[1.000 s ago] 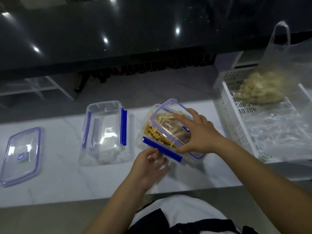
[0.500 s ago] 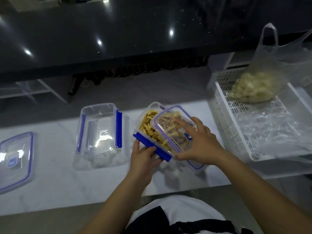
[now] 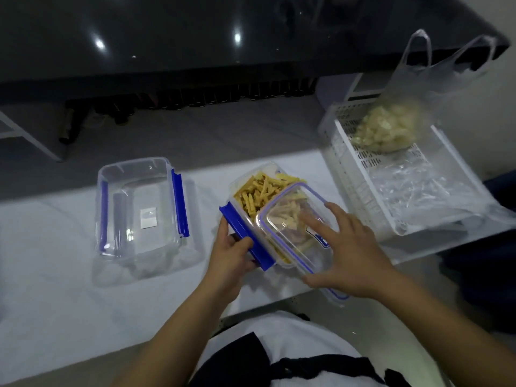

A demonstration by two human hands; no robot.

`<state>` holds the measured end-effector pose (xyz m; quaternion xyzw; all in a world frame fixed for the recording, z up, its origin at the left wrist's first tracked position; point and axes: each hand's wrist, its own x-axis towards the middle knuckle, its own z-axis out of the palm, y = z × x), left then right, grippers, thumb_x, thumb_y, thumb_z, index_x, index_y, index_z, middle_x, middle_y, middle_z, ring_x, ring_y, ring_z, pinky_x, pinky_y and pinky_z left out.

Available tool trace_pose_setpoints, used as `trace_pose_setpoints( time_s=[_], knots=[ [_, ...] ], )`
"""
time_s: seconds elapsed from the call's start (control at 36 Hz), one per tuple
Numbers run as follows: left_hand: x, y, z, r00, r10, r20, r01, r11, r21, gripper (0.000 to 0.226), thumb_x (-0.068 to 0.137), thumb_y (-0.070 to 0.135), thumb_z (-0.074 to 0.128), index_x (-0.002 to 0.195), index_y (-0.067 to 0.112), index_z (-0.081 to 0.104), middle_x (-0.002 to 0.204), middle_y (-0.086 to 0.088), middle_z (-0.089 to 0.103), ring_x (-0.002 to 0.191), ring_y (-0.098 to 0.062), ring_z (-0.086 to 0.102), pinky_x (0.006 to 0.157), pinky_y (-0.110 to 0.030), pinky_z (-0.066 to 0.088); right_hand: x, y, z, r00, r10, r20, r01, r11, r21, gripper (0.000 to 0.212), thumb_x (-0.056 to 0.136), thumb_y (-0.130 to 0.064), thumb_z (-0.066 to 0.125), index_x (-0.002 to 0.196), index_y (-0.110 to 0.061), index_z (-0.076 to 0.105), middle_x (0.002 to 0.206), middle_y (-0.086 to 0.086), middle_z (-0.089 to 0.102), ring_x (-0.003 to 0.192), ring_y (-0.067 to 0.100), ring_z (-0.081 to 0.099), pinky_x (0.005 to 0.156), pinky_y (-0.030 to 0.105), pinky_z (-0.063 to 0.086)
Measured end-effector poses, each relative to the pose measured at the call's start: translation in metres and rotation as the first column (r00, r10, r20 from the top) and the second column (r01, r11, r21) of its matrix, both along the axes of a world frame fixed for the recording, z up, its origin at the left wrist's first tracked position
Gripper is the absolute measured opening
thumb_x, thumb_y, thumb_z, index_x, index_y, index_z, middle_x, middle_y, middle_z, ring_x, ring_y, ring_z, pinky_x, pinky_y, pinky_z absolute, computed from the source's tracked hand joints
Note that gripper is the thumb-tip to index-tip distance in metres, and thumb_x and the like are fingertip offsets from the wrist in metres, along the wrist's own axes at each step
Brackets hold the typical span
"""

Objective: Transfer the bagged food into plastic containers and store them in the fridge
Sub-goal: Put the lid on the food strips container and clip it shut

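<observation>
Near the counter's (image 3: 55,275) front edge: left hand (image 3: 231,255) grips filled container's (image 3: 251,196) blue latch (image 3: 245,236); right hand (image 3: 349,252), fingers spread flat, presses lid (image 3: 287,227) askew.

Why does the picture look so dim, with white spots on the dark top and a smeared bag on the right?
Head view: room light is low; the white spots are lamp glare on the glossy dark counter; the plastic bag in the white basket is motion-blurred; the wide lens bends the straight edges.
</observation>
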<state>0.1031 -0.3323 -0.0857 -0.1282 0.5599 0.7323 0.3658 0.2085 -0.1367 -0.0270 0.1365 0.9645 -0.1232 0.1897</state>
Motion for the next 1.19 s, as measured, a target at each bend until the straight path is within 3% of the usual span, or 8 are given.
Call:
trace_pose_setpoints(
  time_s=[0.11, 0.28, 0.39, 0.53, 0.67, 0.78, 0.92, 1.19],
  knots=[
    [0.007, -0.008, -0.002, 0.999, -0.022, 0.034, 0.022, 1.000, 0.006, 0.080, 0.096, -0.007, 0.054, 0.153, 0.043, 0.028, 0.127, -0.013, 0.063, 0.114, -0.035, 0.065, 0.068, -0.046, 0.063, -0.010, -0.017, -0.011, 1.000, -0.016, -0.017, 0.017, 0.998, 0.055, 0.115, 0.056, -0.082, 0.060, 0.146, -0.062, -0.010, 0.163, -0.003, -0.012, 0.146, 0.035, 0.009, 0.113, 0.051, 0.022],
    [0.005, -0.018, -0.006, 0.996, -0.050, 0.075, 0.044, 0.996, 0.082, 0.080, 0.096, -0.004, 0.058, 0.152, 0.044, 0.028, 0.130, -0.011, 0.063, 0.113, -0.032, 0.067, 0.071, -0.050, 0.062, 0.018, -0.031, -0.012, 0.998, -0.056, 0.006, 0.055, 0.996, 0.073, 0.113, 0.055, -0.082, 0.052, 0.143, -0.064, -0.017, 0.163, -0.003, -0.014, 0.146, 0.035, 0.008, 0.113, 0.049, 0.023],
    [0.004, -0.024, -0.008, 0.995, -0.072, 0.074, 0.064, 0.992, 0.104, 0.080, 0.096, -0.005, 0.056, 0.152, 0.044, 0.028, 0.131, -0.012, 0.060, 0.108, -0.032, 0.069, 0.074, -0.053, 0.061, 0.035, -0.039, -0.006, 0.996, -0.086, -0.018, 0.087, 0.996, 0.029, 0.111, 0.053, -0.085, 0.052, 0.145, -0.064, -0.006, 0.163, -0.005, -0.010, 0.147, 0.032, 0.011, 0.116, 0.049, 0.023],
    [0.003, -0.032, -0.006, 0.993, -0.109, 0.040, 0.103, 0.986, 0.128, 0.073, 0.097, -0.010, 0.049, 0.137, 0.050, 0.035, 0.127, -0.015, 0.062, 0.107, -0.031, 0.070, 0.074, -0.051, 0.062, 0.034, -0.047, 0.002, 0.971, -0.192, -0.146, 0.181, 0.980, -0.083, 0.112, 0.050, -0.080, 0.064, 0.143, -0.068, 0.004, 0.160, -0.015, -0.005, 0.149, 0.025, 0.012, 0.117, 0.052, 0.025],
    [0.001, -0.036, -0.007, 0.989, -0.141, 0.034, 0.135, 0.981, 0.141, 0.075, 0.098, -0.009, 0.049, 0.137, 0.053, 0.035, 0.128, -0.008, 0.063, 0.108, -0.026, 0.070, 0.078, -0.055, 0.061, 0.010, -0.040, 0.009, 0.916, -0.367, -0.162, 0.335, 0.923, -0.190, 0.112, 0.054, -0.070, 0.079, 0.142, -0.069, 0.009, 0.158, -0.021, -0.001, 0.147, 0.029, 0.017, 0.113, 0.057, 0.032],
    [0.000, -0.038, -0.007, 0.989, -0.148, 0.028, 0.143, 0.979, 0.145, 0.075, 0.098, -0.009, 0.050, 0.137, 0.053, 0.035, 0.126, -0.010, 0.064, 0.108, -0.028, 0.070, 0.075, -0.052, 0.062, -0.018, -0.051, 0.002, 0.936, -0.337, -0.104, 0.329, 0.940, -0.090, 0.116, 0.057, -0.070, 0.078, 0.146, -0.063, 0.004, 0.161, -0.011, -0.006, 0.147, 0.032, 0.013, 0.114, 0.055, 0.026],
    [-0.002, -0.039, -0.011, 0.988, -0.152, 0.028, 0.148, 0.981, 0.123, 0.077, 0.096, -0.008, 0.052, 0.145, 0.049, 0.037, 0.126, -0.016, 0.065, 0.107, -0.032, 0.071, 0.072, -0.052, 0.061, -0.047, -0.079, -0.033, 0.984, -0.159, -0.082, 0.169, 0.977, 0.129, 0.111, 0.058, -0.079, 0.059, 0.148, -0.059, -0.003, 0.163, -0.001, -0.011, 0.141, 0.040, 0.013, 0.110, 0.052, 0.022],
    [-0.004, -0.042, -0.013, 0.994, -0.096, 0.052, 0.091, 0.993, 0.081, 0.079, 0.095, -0.005, 0.057, 0.150, 0.046, 0.034, 0.128, -0.014, 0.065, 0.111, -0.034, 0.069, 0.079, -0.060, 0.060, -0.055, -0.073, -0.037, 0.984, -0.152, -0.092, 0.160, 0.983, 0.089, 0.107, 0.063, -0.083, 0.053, 0.148, -0.057, -0.005, 0.165, -0.004, -0.010, 0.146, 0.041, 0.006, 0.114, 0.056, 0.019]
  ],
)
